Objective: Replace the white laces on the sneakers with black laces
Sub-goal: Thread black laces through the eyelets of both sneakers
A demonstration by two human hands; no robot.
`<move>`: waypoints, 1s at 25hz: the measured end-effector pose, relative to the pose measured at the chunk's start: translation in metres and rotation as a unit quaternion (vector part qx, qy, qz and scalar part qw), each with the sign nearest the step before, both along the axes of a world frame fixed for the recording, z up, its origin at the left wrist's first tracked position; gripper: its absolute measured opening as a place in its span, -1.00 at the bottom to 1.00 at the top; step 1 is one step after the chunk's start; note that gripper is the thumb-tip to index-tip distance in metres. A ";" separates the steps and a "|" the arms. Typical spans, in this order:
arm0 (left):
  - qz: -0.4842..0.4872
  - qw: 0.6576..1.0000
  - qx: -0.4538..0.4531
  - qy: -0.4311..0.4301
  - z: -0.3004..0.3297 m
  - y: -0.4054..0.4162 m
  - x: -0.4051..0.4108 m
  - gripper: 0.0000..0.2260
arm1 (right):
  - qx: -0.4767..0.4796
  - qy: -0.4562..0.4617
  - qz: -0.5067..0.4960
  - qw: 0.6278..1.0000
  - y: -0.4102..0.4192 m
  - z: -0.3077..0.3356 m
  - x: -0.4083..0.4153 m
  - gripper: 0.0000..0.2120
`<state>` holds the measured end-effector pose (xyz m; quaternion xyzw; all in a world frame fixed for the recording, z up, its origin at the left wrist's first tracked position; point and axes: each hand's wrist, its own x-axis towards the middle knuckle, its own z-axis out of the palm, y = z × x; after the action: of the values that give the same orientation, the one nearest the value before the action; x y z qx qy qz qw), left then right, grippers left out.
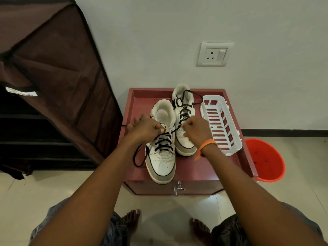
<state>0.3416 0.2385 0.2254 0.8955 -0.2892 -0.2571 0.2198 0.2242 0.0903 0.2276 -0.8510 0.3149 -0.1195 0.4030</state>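
left hand (147,128) and right hand (196,129) each pinch black lace (163,142) end over near sneaker (161,157) at tabletop (204,171) front edge.

The near sneaker (162,157) served as the landmark. Just right of it stood the far sneaker (184,121), the two touching along their sides, so no hand could pass between them. Further right, the white basket (221,125) blocked that edge of the red surface (200,169), leaving a bare strip between basket and far sneaker. Left of the near sneaker, a loose loop of black lace (137,157) lay across the narrow open strip. Both hands (147,128) (197,129) crowded the space above its tongue. Toward the person, the surface lay bare right of its toe. Behind it, the raised rim (150,90) and wall (159,41) closed the back.
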 end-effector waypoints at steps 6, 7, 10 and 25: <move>-0.060 0.997 -0.039 0.002 0.004 0.010 0.018 -0.80 | 0.102 -0.141 -0.267 0.948 -0.056 0.033 -0.022 -0.77; -0.059 0.997 -0.054 -0.005 0.007 0.010 0.017 -0.77 | 0.110 -0.135 -0.269 0.947 -0.053 0.031 -0.021 -0.77; -0.077 0.992 -0.074 -0.061 0.012 0.008 0.019 -0.66 | 0.153 -0.065 -0.198 0.966 -0.028 0.019 -0.013 -0.85; -0.051 0.989 -0.099 -0.097 0.008 0.010 0.015 -0.70 | -0.033 -0.006 -0.150 0.988 -0.042 0.014 -0.013 -0.73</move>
<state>0.3563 0.2486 0.2339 0.8741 -0.3785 -0.1501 0.2649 0.2108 0.0484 0.2411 -0.8059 0.4327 -0.1941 0.3545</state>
